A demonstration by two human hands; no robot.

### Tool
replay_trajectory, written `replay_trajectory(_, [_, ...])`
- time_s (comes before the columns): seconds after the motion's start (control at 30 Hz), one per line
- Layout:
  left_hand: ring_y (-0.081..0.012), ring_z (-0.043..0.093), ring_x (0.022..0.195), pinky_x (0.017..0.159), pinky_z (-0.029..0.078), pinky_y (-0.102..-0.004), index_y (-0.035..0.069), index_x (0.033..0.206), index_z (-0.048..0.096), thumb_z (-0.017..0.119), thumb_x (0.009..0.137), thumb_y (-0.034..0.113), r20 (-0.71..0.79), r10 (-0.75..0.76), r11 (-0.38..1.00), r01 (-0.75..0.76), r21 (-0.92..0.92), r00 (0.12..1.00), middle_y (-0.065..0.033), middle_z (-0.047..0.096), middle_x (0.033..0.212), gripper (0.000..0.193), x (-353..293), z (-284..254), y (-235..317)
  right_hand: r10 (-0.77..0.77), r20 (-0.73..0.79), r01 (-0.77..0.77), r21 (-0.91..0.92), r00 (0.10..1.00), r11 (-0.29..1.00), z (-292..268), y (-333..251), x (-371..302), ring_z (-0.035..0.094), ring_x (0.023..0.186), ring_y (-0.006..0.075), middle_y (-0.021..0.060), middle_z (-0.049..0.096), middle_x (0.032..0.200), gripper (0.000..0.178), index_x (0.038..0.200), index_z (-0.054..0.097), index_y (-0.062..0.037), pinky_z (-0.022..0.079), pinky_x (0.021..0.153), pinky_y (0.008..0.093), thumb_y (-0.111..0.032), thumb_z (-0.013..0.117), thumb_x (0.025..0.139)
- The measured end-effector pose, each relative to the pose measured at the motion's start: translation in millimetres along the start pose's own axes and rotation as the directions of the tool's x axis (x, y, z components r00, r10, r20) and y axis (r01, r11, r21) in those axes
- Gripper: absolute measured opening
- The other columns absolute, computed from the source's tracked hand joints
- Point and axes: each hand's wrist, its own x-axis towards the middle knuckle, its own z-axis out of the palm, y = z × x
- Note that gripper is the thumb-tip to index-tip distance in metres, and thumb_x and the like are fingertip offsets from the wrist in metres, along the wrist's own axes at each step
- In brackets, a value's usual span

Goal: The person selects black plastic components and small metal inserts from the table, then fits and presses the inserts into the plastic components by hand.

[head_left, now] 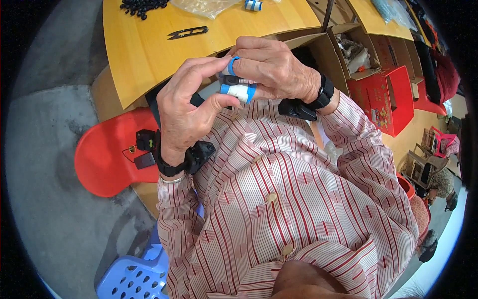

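Note:
My right hand [279, 62] and my left hand [191, 94] meet above the table's near edge, in front of my chest. Between the fingertips sits a small black piece [230, 79]; its exact kind is hard to make out. White-and-blue tape [239, 92] wraps my right thumb, and blue tape also rings a finger just above. The right thumb and index finger pinch the piece. My left index finger and thumb curve in on it from the other side, their contact partly hidden.
On the yellow table [149, 60] lie black thread snips [187, 33], a pile of small black pieces [142, 6], a clear plastic bag [204, 6] and a blue-and-white tape roll [253, 5]. A red chair [107, 154] stands left; cardboard boxes [353, 52] and a red box [383, 102] stand right.

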Motion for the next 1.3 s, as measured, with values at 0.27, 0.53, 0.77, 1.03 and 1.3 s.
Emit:
replay_trajectory(0.27, [-0.0231, 0.060, 0.093, 0.081, 0.047, -0.0304, 0.004, 0.114, 0.059, 0.077, 0.065, 0.016, -0.014, -0.026, 0.999, 0.026, 0.034, 1.000, -0.0118, 0.060, 0.107, 0.054, 0.0, 2.2, 4.2, 0.027, 0.025, -0.025, -0.105, 0.999, 0.994, -6.2, -0.6, 5.3, 0.052, 0.068, 0.0242, 0.0069, 0.048, 0.066, 0.028, 0.076, 0.050, -0.0039, 0.046, 0.062, 0.0340, -0.020, 0.070, 0.066])
replay_trajectory(0.53, [-0.0192, 0.059, 0.093, 0.082, 0.046, -0.0291, 0.003, 0.115, 0.058, 0.075, 0.070, 0.012, -0.006, -0.163, 0.985, 0.162, -0.054, 0.987, -0.0100, 0.059, 0.107, 0.049, -10.5, -1.9, -9.2, 0.095, 0.037, -0.088, -0.160, 0.995, 0.983, -4.8, 2.4, -2.4, 0.051, 0.066, 0.0241, 0.0067, 0.045, 0.062, 0.026, 0.073, 0.048, -0.0041, 0.046, 0.060, 0.0346, -0.016, 0.070, 0.065])
replay_trajectory(0.77, [-0.0180, 0.058, 0.092, 0.082, 0.045, -0.0284, 0.001, 0.114, 0.059, 0.070, 0.074, 0.007, -0.023, -0.251, 0.964, 0.248, -0.094, 0.968, -0.0096, 0.059, 0.105, 0.042, -25.2, -9.7, -24.4, 0.074, 0.020, -0.069, -0.183, 0.997, 0.981, -6.7, 9.7, -11.2, 0.050, 0.067, 0.0234, 0.0062, 0.045, 0.062, 0.025, 0.075, 0.048, -0.0044, 0.045, 0.060, 0.0340, -0.013, 0.070, 0.067])
replay_trajectory(1.03, [-0.0154, 0.058, 0.088, 0.079, 0.044, -0.0260, 0.000, 0.110, 0.060, 0.065, 0.075, 0.000, 0.045, -0.352, 0.936, 0.352, 0.012, 0.935, -0.0078, 0.060, 0.101, 0.035, -44.0, -20.8, -40.5, 0.232, 0.055, -0.204, -0.312, 0.971, 0.928, -23.5, 21.4, -39.7, 0.054, 0.064, 0.0231, 0.0056, 0.050, 0.068, 0.024, 0.081, 0.056, -0.0050, 0.047, 0.056, 0.0334, -0.007, 0.072, 0.064])
replay_trajectory(1.3, [-0.0133, 0.056, 0.091, 0.083, 0.044, -0.0250, -0.001, 0.114, 0.058, 0.060, 0.081, -0.002, 0.039, -0.487, 0.865, 0.488, -0.118, 0.872, -0.0088, 0.062, 0.105, 0.033, -59.8, -39.0, -66.6, 0.764, 0.070, -0.508, -0.707, 0.642, 0.492, -105.1, 64.4, -187.8, 0.060, 0.074, 0.0330, 0.0146, 0.061, 0.078, 0.025, 0.098, 0.057, -0.0055, 0.049, 0.066, 0.0405, -0.014, 0.065, 0.076])
